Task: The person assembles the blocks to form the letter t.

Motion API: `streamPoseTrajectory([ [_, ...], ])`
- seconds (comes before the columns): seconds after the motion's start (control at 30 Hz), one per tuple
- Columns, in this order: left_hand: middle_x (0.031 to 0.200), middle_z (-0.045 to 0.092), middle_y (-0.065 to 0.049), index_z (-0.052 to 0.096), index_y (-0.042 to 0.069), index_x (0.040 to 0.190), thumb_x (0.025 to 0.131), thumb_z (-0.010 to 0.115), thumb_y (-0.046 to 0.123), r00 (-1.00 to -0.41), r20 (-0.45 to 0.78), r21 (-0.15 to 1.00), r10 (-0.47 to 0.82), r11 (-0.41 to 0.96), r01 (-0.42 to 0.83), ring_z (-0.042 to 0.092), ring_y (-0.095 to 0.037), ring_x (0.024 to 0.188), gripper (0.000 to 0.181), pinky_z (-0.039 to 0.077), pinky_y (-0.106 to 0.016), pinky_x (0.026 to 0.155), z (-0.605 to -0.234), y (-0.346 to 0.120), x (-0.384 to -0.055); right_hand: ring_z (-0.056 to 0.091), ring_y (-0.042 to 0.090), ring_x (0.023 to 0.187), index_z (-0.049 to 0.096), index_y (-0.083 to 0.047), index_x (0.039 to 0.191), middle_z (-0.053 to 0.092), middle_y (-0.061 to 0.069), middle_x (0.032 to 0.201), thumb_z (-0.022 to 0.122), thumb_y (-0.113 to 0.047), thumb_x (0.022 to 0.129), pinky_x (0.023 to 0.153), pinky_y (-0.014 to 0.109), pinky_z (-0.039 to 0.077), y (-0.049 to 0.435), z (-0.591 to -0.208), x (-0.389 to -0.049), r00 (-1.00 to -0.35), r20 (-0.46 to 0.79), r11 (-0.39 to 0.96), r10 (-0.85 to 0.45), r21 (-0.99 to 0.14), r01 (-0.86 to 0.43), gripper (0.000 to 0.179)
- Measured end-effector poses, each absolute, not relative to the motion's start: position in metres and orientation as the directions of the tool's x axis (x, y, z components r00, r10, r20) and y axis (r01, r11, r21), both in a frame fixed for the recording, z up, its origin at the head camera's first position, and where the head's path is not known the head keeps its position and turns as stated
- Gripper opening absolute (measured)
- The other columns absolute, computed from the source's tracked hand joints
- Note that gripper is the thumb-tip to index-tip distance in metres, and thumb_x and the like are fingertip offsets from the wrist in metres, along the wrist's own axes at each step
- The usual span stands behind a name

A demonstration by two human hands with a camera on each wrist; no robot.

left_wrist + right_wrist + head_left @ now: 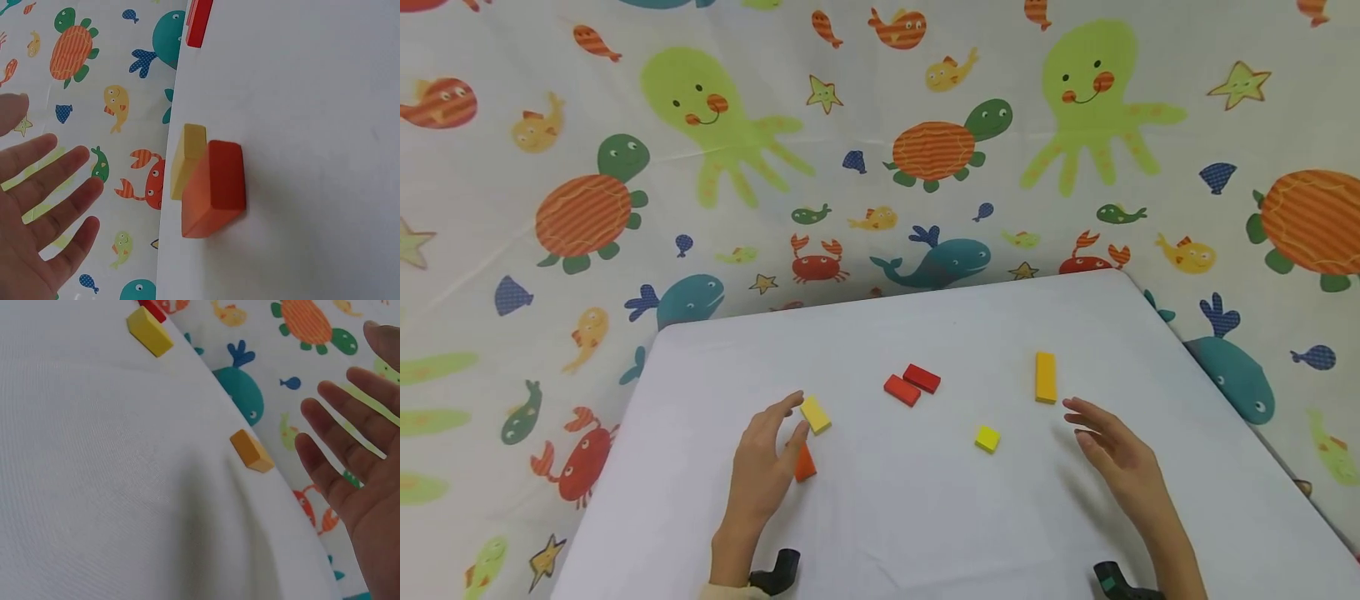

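The left hand (761, 465) and right hand (1124, 462) hang over the white table (887, 508), fingers loosely spread, the orange block (806, 465) seemingly just clear of the left hand, then, farther off, the amber block (1046, 378) near the right hand and 2 red blocks (902, 390)

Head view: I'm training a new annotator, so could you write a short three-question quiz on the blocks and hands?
1. In the head view, how many red blocks lie between the pale yellow block and the amber block?

2. True or false: the right hand holds nothing.

3. Which block does the left hand partly hide in the head view?
A. The small yellow block
B. The orange block
C. The amber block

Key:
1. Two
2. True
3. B
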State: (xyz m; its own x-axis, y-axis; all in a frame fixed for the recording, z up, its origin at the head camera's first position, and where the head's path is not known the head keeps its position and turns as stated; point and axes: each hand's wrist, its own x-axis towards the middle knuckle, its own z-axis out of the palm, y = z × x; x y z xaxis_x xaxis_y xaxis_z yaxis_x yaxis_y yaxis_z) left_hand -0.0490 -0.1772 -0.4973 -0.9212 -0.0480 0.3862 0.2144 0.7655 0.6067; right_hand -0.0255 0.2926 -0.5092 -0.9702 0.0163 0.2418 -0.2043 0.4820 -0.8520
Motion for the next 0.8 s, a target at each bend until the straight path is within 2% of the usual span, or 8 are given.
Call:
streamPoseTrajectory([
  [0.1, 0.136, 0.07, -0.003, 0.062, 0.019, 0.144, 0.098, 0.073, 0.019, -0.925, 0.377, 0.632, -0.042, 0.742, 0.224, 0.064, -0.025, 0.12, 0.047, 0.055, -0.053, 0.099, -0.498, -0.169, -0.051, 0.058, -0.01, 0.122, 0.052, -0.018, 0.153, 0.063, 0.003, 0.144, 0.06, -0.012, 0.106, 0.098, 0.001, 0.042, 0.289, -0.511, -0.027, -0.974, 0.227, 0.493, 0.011, -0.849, -0.192, 0.048],
  [0.2, 0.135, 0.07, 0.0, 0.062, 0.018, 0.143, 0.096, 0.075, 0.017, -0.927, 0.373, 0.658, -0.038, 0.716, 0.235, 0.063, -0.022, 0.121, 0.049, 0.054, -0.05, 0.101, -0.499, -0.163, -0.053, 0.058, -0.01, 0.122, 0.052, -0.018, 0.153, 0.063, 0.003, 0.145, 0.061, -0.013, 0.106, 0.098, 0.001, 0.042, 0.283, -0.514, -0.029, -0.975, 0.224, 0.499, -0.003, -0.844, -0.196, 0.048],
  [0.3, 0.134, 0.07, 0.001, 0.062, 0.016, 0.143, 0.094, 0.077, 0.013, -0.925, 0.378, 0.673, -0.027, 0.695, 0.255, 0.062, -0.02, 0.121, 0.051, 0.053, -0.048, 0.101, -0.501, -0.157, -0.055, 0.06, -0.006, 0.124, 0.053, -0.015, 0.152, 0.062, 0.003, 0.147, 0.062, -0.009, 0.104, 0.099, 0.003, 0.044, 0.278, -0.518, -0.032, -0.971, 0.238, 0.458, -0.033, -0.86, -0.227, 0.048],
  [0.43, 0.134, 0.07, -0.001, 0.062, 0.014, 0.142, 0.092, 0.079, 0.01, -0.919, 0.394, 0.668, 0.008, 0.685, 0.292, 0.063, -0.022, 0.121, 0.053, 0.054, -0.048, 0.098, -0.503, -0.145, -0.06, 0.062, 0.002, 0.125, 0.055, -0.015, 0.15, 0.061, 0.009, 0.148, 0.062, -0.005, 0.103, 0.099, 0.008, 0.048, 0.272, -0.524, -0.036, -0.964, 0.25, 0.392, -0.089, -0.881, -0.265, 0.049],
  [0.67, 0.142, 0.065, 0.002, 0.061, 0.016, 0.144, 0.093, 0.077, 0.01, -0.946, 0.323, 0.727, 0.025, 0.633, 0.265, 0.061, -0.023, 0.129, 0.054, 0.05, -0.048, 0.11, -0.508, -0.126, -0.065, 0.062, 0.003, 0.123, 0.055, -0.02, 0.15, 0.06, 0.015, 0.147, 0.066, -0.01, 0.102, 0.101, 0.01, 0.048, 0.262, -0.529, -0.04, -0.967, 0.194, 0.402, -0.162, -0.882, -0.245, 0.05],
  [0.8, 0.145, 0.062, 0.001, 0.059, 0.02, 0.146, 0.094, 0.076, 0.012, -0.951, 0.307, 0.744, 0.04, 0.613, 0.266, 0.059, -0.025, 0.132, 0.054, 0.049, -0.051, 0.111, -0.509, -0.117, -0.068, 0.062, 0.006, 0.124, 0.054, -0.02, 0.15, 0.06, 0.014, 0.147, 0.067, -0.011, 0.102, 0.102, 0.011, 0.047, 0.258, -0.531, -0.043, -0.965, 0.188, 0.407, -0.182, -0.879, -0.248, 0.051],
])
